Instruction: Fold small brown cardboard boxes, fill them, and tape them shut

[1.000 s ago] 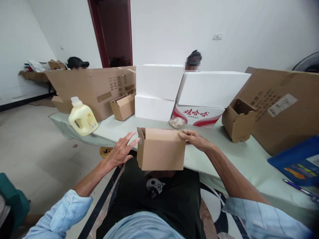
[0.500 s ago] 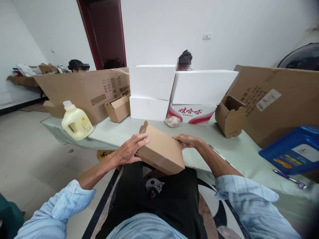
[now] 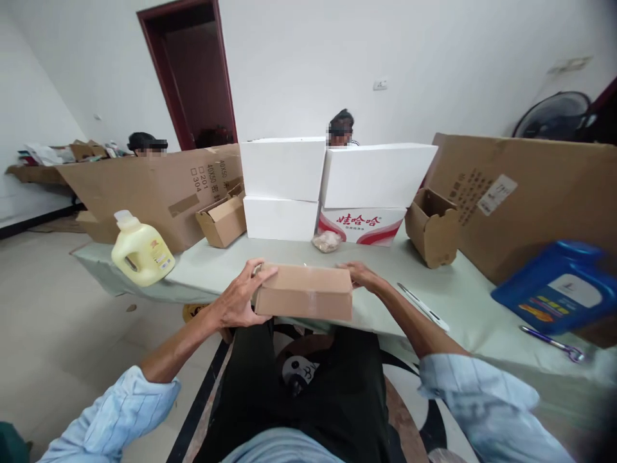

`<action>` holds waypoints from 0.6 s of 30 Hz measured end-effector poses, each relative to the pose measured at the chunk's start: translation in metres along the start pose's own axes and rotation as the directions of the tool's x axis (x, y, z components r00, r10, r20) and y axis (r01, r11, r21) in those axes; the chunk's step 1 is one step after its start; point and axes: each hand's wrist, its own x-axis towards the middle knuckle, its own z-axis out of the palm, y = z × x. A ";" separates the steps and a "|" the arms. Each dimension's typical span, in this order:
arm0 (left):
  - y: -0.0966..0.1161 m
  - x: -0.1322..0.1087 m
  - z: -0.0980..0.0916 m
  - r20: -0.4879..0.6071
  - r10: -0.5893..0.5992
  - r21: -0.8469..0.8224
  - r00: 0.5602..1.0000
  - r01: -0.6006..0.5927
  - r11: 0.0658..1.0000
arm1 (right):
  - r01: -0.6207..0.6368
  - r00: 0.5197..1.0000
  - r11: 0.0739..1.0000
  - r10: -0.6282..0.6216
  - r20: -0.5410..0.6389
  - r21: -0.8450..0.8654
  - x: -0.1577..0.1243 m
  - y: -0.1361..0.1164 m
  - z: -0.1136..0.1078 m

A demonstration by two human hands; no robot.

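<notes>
A person in a pale blue shirt holds a small cardboard box (image 3: 303, 292) level at the near edge of the pale green surface (image 3: 212, 267), above the lap. The left hand (image 3: 238, 299) grasps the box's left end, fingers curled over the top edge. The right hand (image 3: 359, 275) grips the right end, its fingers partly hidden behind the box. The step in hand appears to be turning and squaring the closed box between both hands. Any further handling would seem to call for even support at both ends, since most of the box hangs off the surface.

A cream detergent bottle (image 3: 139, 249) stands to the left, a blue container (image 3: 562, 286) lies to the right, and stacked white boxes (image 3: 284, 168) sit beyond. Two other people sit behind the cartons.

A second earlier the box stood tall with a flap raised and the left hand was off it. Half a second earlier it was tipped on a slant. Now it lies flat, held by both hands.
</notes>
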 end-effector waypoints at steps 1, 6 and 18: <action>-0.006 -0.002 0.003 -0.025 -0.070 -0.041 0.997 0.069 0.997 | -0.012 0.994 0.995 0.002 -0.110 -0.097 -0.005 0.009 -0.008; -0.030 -0.014 0.022 -0.121 -0.238 -0.177 0.964 0.215 0.960 | -0.245 0.883 0.857 0.004 -0.470 -0.453 -0.037 0.068 -0.047; -0.032 -0.022 0.033 -0.213 -0.199 -0.175 0.957 0.162 0.971 | -0.263 0.861 0.796 -0.062 -0.505 -0.546 -0.046 0.113 -0.046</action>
